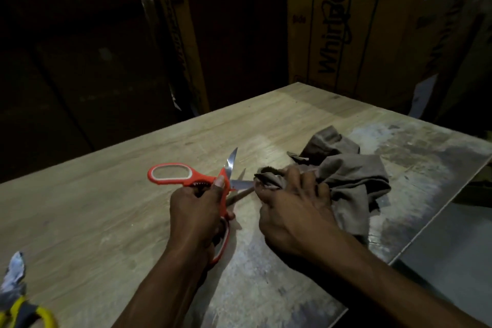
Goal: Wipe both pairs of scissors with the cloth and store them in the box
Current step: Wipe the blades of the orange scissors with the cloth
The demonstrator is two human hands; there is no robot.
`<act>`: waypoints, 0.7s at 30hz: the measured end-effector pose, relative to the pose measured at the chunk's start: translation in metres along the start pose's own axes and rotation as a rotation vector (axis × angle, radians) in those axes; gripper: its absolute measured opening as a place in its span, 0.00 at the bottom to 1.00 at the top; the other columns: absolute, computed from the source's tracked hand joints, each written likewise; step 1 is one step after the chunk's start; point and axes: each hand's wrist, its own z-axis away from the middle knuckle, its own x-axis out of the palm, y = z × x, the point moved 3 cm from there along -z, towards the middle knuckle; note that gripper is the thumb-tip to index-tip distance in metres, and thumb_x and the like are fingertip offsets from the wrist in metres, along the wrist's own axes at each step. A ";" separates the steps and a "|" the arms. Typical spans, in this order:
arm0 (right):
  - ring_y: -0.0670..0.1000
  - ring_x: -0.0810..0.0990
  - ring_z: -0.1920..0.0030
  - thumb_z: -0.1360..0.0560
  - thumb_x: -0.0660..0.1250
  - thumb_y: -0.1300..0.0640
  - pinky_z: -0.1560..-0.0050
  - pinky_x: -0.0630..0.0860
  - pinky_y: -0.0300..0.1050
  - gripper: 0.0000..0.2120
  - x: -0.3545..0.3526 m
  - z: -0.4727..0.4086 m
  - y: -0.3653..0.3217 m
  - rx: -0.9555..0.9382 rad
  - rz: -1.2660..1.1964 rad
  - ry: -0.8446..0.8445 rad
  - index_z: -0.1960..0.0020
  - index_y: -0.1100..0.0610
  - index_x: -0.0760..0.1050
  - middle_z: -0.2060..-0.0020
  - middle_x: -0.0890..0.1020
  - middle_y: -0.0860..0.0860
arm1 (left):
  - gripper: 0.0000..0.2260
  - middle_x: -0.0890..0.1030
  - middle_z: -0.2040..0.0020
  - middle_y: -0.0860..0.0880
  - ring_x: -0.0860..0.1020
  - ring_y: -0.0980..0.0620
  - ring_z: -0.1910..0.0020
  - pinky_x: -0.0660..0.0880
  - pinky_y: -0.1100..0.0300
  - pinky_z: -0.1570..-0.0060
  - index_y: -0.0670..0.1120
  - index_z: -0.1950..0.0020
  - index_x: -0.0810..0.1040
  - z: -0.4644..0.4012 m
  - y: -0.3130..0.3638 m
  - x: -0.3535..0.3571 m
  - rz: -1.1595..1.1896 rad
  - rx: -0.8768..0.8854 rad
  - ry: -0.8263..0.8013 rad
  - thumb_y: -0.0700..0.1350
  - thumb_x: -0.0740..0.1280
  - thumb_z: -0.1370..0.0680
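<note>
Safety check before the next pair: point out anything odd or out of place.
The table surface is worn, with grey scuffed patches on the right. The yellow scissors lie at the near left edge, cut off by the frame. Nothing else stands out.

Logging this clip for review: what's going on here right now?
A person is cleaning a pair of orange-handled scissors over a light wooden table. The left hand holds the handles with the blades spread open, while the right hand pinches a crumpled brown cloth around the tip of one blade. A second pair, yellow-handled scissors, lies at the table's near left corner, untouched. No storage box is visible.
</note>
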 end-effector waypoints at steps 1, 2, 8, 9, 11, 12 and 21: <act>0.63 0.52 0.29 0.20 0.54 0.42 0.30 0.55 0.64 0.29 0.000 -0.003 0.003 0.014 -0.020 -0.008 0.19 0.39 0.55 0.26 0.56 0.57 | 0.12 0.85 0.65 0.44 0.82 0.48 0.67 0.74 0.57 0.65 0.43 0.53 0.86 0.000 0.000 0.000 0.002 0.004 0.010 0.51 0.70 0.19; 0.62 0.52 0.28 0.19 0.53 0.41 0.30 0.55 0.64 0.29 0.000 -0.004 0.005 0.029 -0.024 -0.008 0.18 0.40 0.54 0.26 0.55 0.57 | 0.12 0.85 0.66 0.43 0.82 0.47 0.68 0.74 0.56 0.65 0.43 0.53 0.86 0.001 0.000 0.000 0.004 0.007 0.020 0.50 0.71 0.19; 0.58 0.56 0.32 0.23 0.48 0.42 0.34 0.59 0.57 0.31 -0.003 -0.005 -0.008 -0.100 -0.168 0.053 0.20 0.39 0.53 0.31 0.57 0.51 | 0.13 0.86 0.65 0.40 0.81 0.47 0.71 0.73 0.57 0.67 0.42 0.54 0.86 -0.004 -0.004 -0.001 -0.007 0.024 0.007 0.50 0.70 0.18; 0.58 0.57 0.33 0.24 0.47 0.42 0.35 0.59 0.57 0.30 -0.003 -0.002 -0.017 -0.158 -0.202 0.026 0.21 0.38 0.54 0.31 0.58 0.51 | 0.13 0.86 0.65 0.40 0.82 0.45 0.70 0.74 0.56 0.66 0.41 0.55 0.87 -0.005 -0.005 -0.001 -0.007 0.012 0.006 0.50 0.71 0.18; 0.59 0.58 0.33 0.23 0.47 0.41 0.35 0.60 0.59 0.29 0.001 0.003 -0.032 -0.236 -0.167 0.001 0.22 0.39 0.55 0.33 0.59 0.52 | 0.14 0.86 0.64 0.39 0.82 0.43 0.69 0.76 0.54 0.64 0.39 0.56 0.86 -0.005 -0.005 -0.002 0.019 -0.029 0.008 0.49 0.71 0.19; 0.59 0.58 0.33 0.21 0.51 0.43 0.34 0.59 0.60 0.28 0.003 0.004 -0.034 -0.246 -0.121 0.009 0.21 0.40 0.54 0.32 0.59 0.53 | 0.14 0.86 0.64 0.39 0.81 0.43 0.69 0.76 0.54 0.65 0.38 0.57 0.86 -0.005 -0.005 -0.002 0.038 -0.049 0.012 0.48 0.72 0.19; 0.63 0.55 0.28 0.21 0.49 0.41 0.30 0.57 0.63 0.30 0.000 -0.011 0.012 -0.057 0.019 -0.036 0.18 0.39 0.54 0.26 0.58 0.57 | 0.14 0.86 0.64 0.40 0.81 0.46 0.69 0.74 0.56 0.69 0.41 0.54 0.85 0.000 0.000 -0.002 -0.024 -0.057 0.044 0.51 0.71 0.19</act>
